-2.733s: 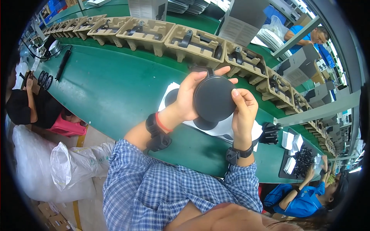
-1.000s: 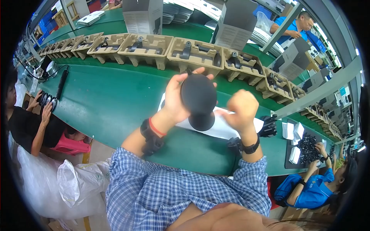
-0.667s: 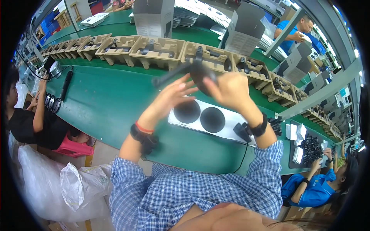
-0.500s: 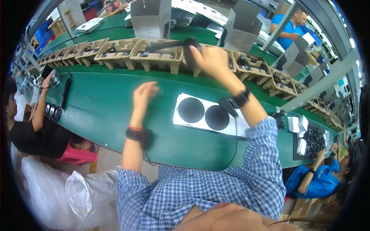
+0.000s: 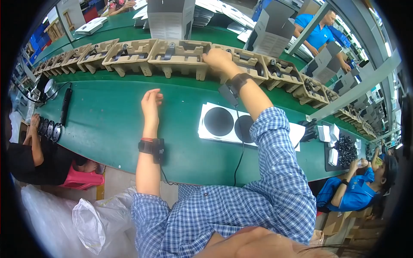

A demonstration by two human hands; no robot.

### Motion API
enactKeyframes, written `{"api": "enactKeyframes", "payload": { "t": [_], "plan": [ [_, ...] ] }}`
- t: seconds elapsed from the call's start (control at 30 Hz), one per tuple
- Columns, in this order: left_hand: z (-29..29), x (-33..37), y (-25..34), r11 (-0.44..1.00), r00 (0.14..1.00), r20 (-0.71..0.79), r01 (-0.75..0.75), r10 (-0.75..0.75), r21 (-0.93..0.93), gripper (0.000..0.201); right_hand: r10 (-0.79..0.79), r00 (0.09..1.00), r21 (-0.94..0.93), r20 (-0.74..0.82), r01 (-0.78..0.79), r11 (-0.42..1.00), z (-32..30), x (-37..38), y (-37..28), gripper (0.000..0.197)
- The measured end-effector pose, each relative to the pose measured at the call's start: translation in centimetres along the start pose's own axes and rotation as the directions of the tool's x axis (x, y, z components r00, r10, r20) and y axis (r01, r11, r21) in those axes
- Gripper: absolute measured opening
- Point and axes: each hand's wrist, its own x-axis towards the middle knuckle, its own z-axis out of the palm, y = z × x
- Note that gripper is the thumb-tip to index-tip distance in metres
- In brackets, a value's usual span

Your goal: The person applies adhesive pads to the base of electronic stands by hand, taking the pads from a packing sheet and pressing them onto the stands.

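Note:
My right hand reaches to the right end of a brown moulded pulp tray. Its fingers are curled down at the tray's rim, and whatever lies under them is hidden. Inside that tray rests an upright black part beside other dark pieces. Over the green table my left hand hangs with nothing in it, its fingers loosely bent and a little apart. Between my arms and toward the right lies a stack of white sheets bearing large black discs, partly covered by my right forearm.
More pulp trays with black parts run in a curved row along the far side. Folded grey-white cartons stand behind them. A metal post slants at right. People work on either side and across. A dark mat carries small black pieces.
My right hand has moved down to the tray; the long black thing it carried no longer shows in the air. My left hand has drawn slightly left. The seated person at left has lowered an arm.

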Motion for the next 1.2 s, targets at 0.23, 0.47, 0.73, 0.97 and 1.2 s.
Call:
{"api": "enactKeyframes", "payload": {
  "t": [0.23, 0.47, 0.73, 0.97, 1.2],
  "plan": [
    [0.3, -0.2, -0.1, 1.0, 1.0, 0.028, 0.01, -0.011, 0.022, 0.02, -0.082, 0.989, -0.321, -0.125, 0.038, 0.946, -0.4, -0.6, -0.8, 0.055],
    [-0.3, 0.3, -0.3, 0.999, 0.999, 0.049, 0.009, -0.011, 0.052, 0.021, -0.294, 0.834, -0.247, -0.467, 0.197, 0.949, 4.7, -1.3, 0.9, 0.06],
    [-2.0, 2.9, -0.8, 0.981, 0.985, 0.167, -0.066, 0.036, 0.181, 0.026, -0.257, 0.826, 0.13, -0.502, 0.366, 0.922, 0.0, -10.6, 3.4, 0.058],
    [-3.7, 4.1, -2.7, 0.97, 0.958, 0.279, -0.133, 0.073, 0.202, 0.027, 0.157, 0.633, 0.171, -0.758, -0.04, 0.984, -2.9, -44.7, 13.2, 0.03],
    [-4.4, 6.7, -3.0, 0.755, 0.89, 0.409, -0.408, 0.202, 0.514, 0.032, 0.576, -0.611, 0.828, -0.542, -0.505, 0.244, 21.6, -84.2, 14.4, 0.016]
  ]
}}
